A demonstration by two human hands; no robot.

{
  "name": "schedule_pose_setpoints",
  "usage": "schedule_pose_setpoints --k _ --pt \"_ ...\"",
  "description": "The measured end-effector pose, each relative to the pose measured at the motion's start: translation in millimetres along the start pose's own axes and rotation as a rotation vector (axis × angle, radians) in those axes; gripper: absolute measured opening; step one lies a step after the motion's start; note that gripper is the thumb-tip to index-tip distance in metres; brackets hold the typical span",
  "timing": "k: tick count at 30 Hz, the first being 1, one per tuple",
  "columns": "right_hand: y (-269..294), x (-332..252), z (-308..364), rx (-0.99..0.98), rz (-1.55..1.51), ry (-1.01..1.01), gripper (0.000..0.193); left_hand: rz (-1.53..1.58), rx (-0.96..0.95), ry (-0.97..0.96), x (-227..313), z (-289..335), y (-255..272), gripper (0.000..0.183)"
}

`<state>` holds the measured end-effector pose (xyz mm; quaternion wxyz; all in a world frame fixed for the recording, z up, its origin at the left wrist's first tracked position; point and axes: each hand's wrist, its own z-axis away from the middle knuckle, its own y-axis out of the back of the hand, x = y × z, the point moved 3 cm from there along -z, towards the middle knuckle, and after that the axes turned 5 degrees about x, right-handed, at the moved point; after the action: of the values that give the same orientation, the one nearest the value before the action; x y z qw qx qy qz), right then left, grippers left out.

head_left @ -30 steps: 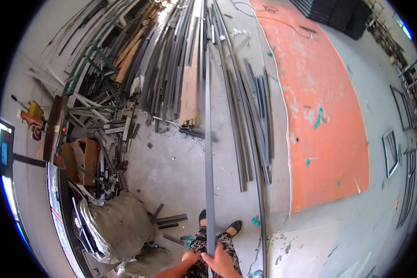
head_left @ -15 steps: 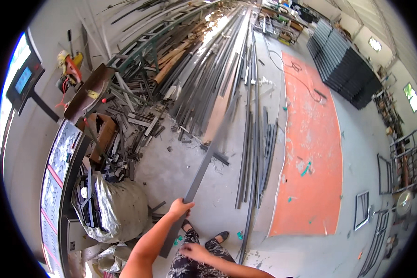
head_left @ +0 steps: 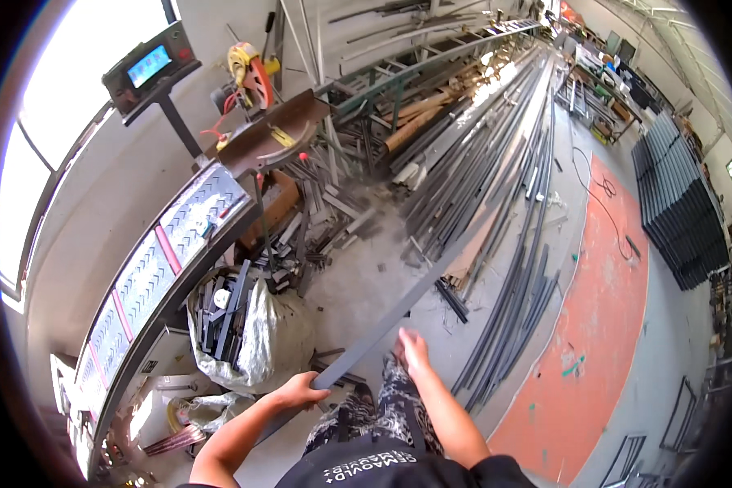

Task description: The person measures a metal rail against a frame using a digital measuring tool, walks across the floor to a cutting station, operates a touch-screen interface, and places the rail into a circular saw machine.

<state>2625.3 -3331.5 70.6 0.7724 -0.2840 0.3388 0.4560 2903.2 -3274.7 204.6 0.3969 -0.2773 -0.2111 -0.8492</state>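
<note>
A long, flat grey metal bar [head_left: 407,304] slants from beside my body up and away to the right, its far part passing over the pile of lengths. My left hand [head_left: 299,390] is wrapped round it close to its near end. My right hand [head_left: 413,350] is just right of the bar, apart from it, fingers stretched out with nothing in them. A white woven sack [head_left: 281,342] full of dark metal offcuts stands left of the bar, beyond my left hand.
Long metal lengths [head_left: 496,187] cover the floor ahead. Left is a bench [head_left: 142,276] with a small screen [head_left: 149,67] and a yellow-and-orange power saw [head_left: 252,77]. Offcuts litter the floor by it. An orange sheet [head_left: 573,382] lies right, near a dark stack [head_left: 681,203].
My view has turned left, towards the bench. My right hand has moved from over my legs up and forward, nearer the bar. My left hand still grips the bar.
</note>
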Motion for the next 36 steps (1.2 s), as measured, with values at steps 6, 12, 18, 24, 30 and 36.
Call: schedule_pose_setpoints --k 6,12,18,24,30,36 --pt "-51 -131 -98 -0.088 -0.264 0.026 0.033 0.289 -0.127 -0.042 52 -24 27 0.033" --pt "-122 -222 -140 -0.278 -0.111 0.155 0.029 0.496 -0.134 -0.064 121 -62 73 0.030" --pt "-178 -270 -178 -0.338 0.185 0.183 0.029 0.589 -0.004 -0.103 170 -80 122 0.027" --pt "-193 -258 -284 -0.028 0.053 0.078 0.039 0.430 0.089 -0.077 185 -92 182 0.043" --pt "-334 -290 -252 -0.390 -0.095 -0.115 0.048 -0.033 0.350 -0.185 185 -110 285 0.046" --pt "-479 -306 -274 -0.428 -0.056 -0.047 0.028 -0.426 0.610 -0.234 183 -124 405 0.039"
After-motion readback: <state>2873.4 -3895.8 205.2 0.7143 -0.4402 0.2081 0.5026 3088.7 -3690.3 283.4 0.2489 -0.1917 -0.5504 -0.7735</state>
